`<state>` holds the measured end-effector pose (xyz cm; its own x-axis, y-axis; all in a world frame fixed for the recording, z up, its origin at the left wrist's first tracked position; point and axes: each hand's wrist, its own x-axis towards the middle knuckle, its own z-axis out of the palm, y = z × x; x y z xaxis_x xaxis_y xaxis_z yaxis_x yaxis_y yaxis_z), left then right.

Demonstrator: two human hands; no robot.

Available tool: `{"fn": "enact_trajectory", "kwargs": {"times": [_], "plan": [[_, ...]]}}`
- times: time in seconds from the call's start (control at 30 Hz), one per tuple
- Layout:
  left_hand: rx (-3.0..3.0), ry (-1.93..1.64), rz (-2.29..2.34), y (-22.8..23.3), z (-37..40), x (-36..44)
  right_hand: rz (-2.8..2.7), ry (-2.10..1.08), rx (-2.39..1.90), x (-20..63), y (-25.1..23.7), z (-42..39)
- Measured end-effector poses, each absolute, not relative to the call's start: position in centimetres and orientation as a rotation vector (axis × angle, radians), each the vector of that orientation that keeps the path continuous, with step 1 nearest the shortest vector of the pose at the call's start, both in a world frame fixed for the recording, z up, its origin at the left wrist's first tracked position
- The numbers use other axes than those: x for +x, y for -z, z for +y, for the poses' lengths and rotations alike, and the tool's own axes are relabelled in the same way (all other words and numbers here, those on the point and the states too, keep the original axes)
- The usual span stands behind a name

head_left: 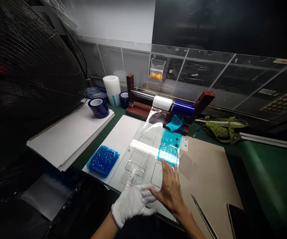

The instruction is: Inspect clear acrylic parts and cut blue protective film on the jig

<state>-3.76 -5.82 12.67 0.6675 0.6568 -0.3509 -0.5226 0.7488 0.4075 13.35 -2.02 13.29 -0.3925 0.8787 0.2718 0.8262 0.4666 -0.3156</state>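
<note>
From my head camera, I take the film dispenser stand (169, 109) at the back of the bench as my mark, with its white roll (162, 102) and blue roll (183, 107) side by side on the bar. Clear film (155, 120) is drawn from it toward me over the white template board (126, 136), probably so the film lies flat over the outlined cells. My right hand (169, 189), bare, lies open and flat on the board on my side of the stand, fingertips touching the near edge of the glowing blue-filmed piece (169, 151), which sits in the cell straight below the blue roll; pressing there would keep it seated. My left hand (132, 200), in a white glove, is spread open, gripping nothing, nearer to me than the stand and beside the right wrist, one finger over a clear piece (136, 164) on the board. A darker blue-filmed piece (103, 160) rests left of that, well forward of the stand. Spare tape rolls (99, 107) stand left of the stand, and tweezers (204, 217) lie near me on the brown mat (210, 172), within my right hand's reach.
</note>
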Motion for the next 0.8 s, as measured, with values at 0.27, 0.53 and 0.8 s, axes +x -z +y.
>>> {"fn": "enact_trajectory", "kwargs": {"times": [0.27,0.53,0.8], "plan": [[0.373,-0.739,0.676,-10.4,-8.3,-9.0,-2.340,0.033,-1.521,7.7,-6.9,4.7],[0.425,-0.715,0.683,-8.5,-8.3,-10.2,-2.465,0.025,-1.503,5.7,-4.5,6.1],[0.396,-0.719,0.699,-7.3,-8.3,-11.4,-2.538,0.008,-1.516,5.7,-3.2,7.3]]}}
